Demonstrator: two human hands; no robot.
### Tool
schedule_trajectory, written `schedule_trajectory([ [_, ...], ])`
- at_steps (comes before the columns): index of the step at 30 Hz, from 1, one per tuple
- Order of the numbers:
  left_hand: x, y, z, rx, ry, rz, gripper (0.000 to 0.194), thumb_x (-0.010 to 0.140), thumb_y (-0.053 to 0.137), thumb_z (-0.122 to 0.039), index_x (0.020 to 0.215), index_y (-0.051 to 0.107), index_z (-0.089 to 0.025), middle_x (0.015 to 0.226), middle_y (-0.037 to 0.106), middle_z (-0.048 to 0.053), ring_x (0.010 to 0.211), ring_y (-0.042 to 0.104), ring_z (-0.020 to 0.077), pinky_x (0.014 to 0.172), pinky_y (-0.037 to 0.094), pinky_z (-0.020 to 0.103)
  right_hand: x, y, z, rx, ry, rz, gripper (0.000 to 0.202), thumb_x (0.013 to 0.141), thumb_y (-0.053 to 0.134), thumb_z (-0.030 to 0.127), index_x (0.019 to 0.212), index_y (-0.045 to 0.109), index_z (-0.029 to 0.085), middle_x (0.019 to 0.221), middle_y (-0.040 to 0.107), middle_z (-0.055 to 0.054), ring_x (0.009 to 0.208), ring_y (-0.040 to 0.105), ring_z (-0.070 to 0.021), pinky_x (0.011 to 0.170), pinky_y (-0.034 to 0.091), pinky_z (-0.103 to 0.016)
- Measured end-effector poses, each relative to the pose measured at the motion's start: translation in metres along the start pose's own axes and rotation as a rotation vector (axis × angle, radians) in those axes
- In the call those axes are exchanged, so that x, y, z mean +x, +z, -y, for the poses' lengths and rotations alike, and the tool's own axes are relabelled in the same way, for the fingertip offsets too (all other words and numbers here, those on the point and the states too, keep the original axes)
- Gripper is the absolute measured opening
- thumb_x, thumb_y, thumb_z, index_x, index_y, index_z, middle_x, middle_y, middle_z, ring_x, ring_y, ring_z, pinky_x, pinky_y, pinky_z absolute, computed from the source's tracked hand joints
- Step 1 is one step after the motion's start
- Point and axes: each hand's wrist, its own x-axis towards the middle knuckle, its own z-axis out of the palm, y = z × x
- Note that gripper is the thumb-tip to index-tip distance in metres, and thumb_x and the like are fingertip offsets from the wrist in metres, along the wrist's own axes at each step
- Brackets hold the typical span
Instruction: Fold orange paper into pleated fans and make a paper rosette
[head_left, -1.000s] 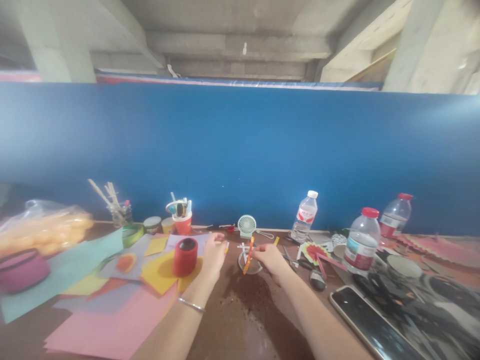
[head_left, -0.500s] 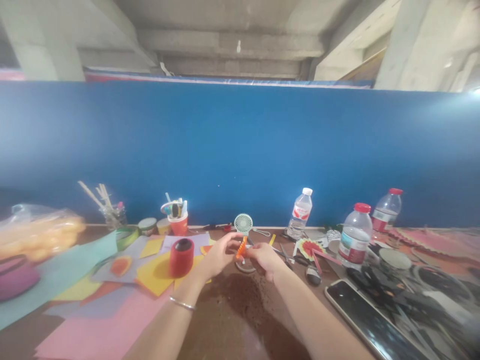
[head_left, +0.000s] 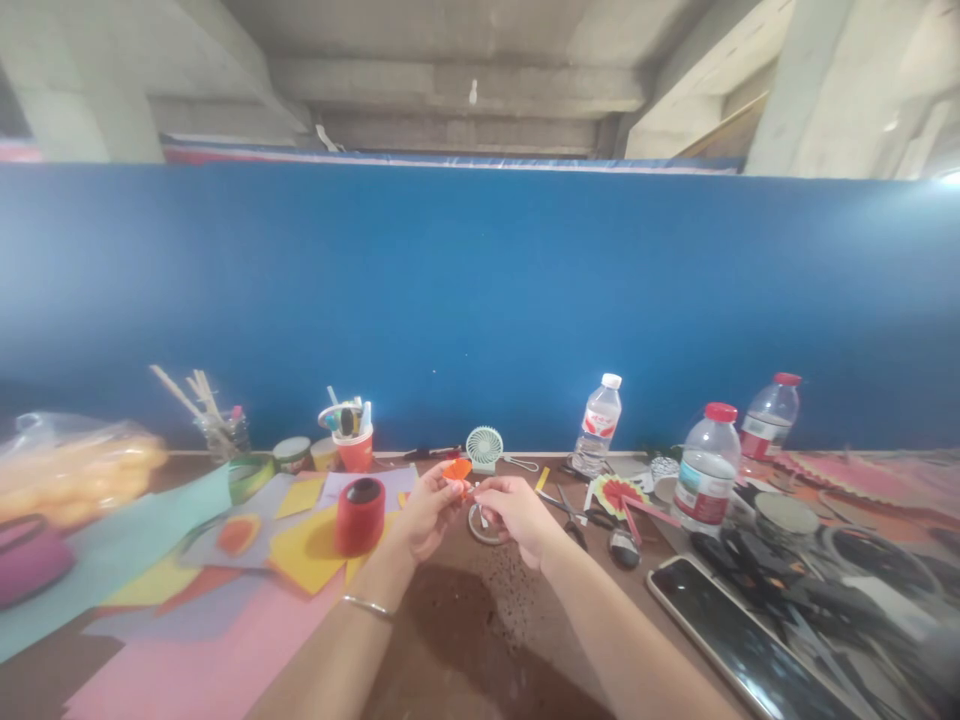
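Note:
My left hand (head_left: 426, 515), a bracelet on its wrist, pinches a small orange folded paper piece (head_left: 457, 468) between thumb and fingers above the brown table. Close beside it on the right, my right hand (head_left: 519, 515) has its thumb and forefinger pressed together at the lower end of the piece. Whatever lies between those right fingertips is too small to make out. Behind the hands stands a small pale green fan (head_left: 484, 447). Below them a ring-shaped object (head_left: 487, 527) lies partly hidden by the right fingers.
Coloured paper sheets (head_left: 202, 650) and a red roll (head_left: 361, 516) lie on the left. Scissors (head_left: 574, 522), a pleated paper rosette (head_left: 619, 495), water bottles (head_left: 705, 470) and a phone (head_left: 739, 635) are on the right. A blue partition (head_left: 480, 300) rises behind the table.
The orange paper piece has turned from upright to nearly flat and shifted left with my left hand. My right hand has moved slightly left, its fingertips still close to the piece.

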Motion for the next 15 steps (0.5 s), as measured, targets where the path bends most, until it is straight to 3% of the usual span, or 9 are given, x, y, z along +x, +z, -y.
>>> schedule_trajectory([
  [4, -0.0006, -0.0002, -0.0003, -0.062, 0.045, 0.021, 0.022, 0.064, 0.071, -0.019, 0.082, 0.059, -0.015, 0.066, 0.061, -0.001, 0.061, 0.056, 0.0064, 0.063, 0.043, 0.017, -0.0036, 0.0043, 0.0030, 0.010, -0.042, 0.013, 0.008, 0.064, 0.055, 0.023, 0.062, 0.053, 0.016, 0.042, 0.038, 0.008, 0.037, 0.025, -0.0037, 0.037, 0.011, -0.018],
  [10, -0.0006, -0.0013, 0.0021, -0.101, 0.089, 0.038, 0.020, 0.064, 0.071, -0.021, 0.078, 0.060, -0.014, 0.070, 0.061, 0.000, 0.065, 0.056, 0.0079, 0.063, 0.043, 0.019, -0.0057, 0.0061, 0.0028, 0.011, -0.073, 0.012, 0.018, 0.063, 0.061, 0.026, 0.076, 0.062, 0.014, 0.044, 0.037, 0.008, 0.039, 0.025, -0.0037, 0.037, 0.013, -0.018],
  [15, -0.0015, 0.0012, 0.0025, -0.096, 0.100, 0.052, 0.018, 0.065, 0.070, -0.021, 0.079, 0.062, -0.013, 0.073, 0.062, 0.001, 0.065, 0.056, 0.0090, 0.064, 0.044, 0.020, -0.0046, 0.0084, -0.0007, 0.087, -0.085, 0.030, 0.020, 0.064, 0.064, 0.032, 0.071, 0.062, 0.013, 0.044, 0.037, 0.007, 0.038, 0.025, -0.0031, 0.038, 0.011, -0.018],
])
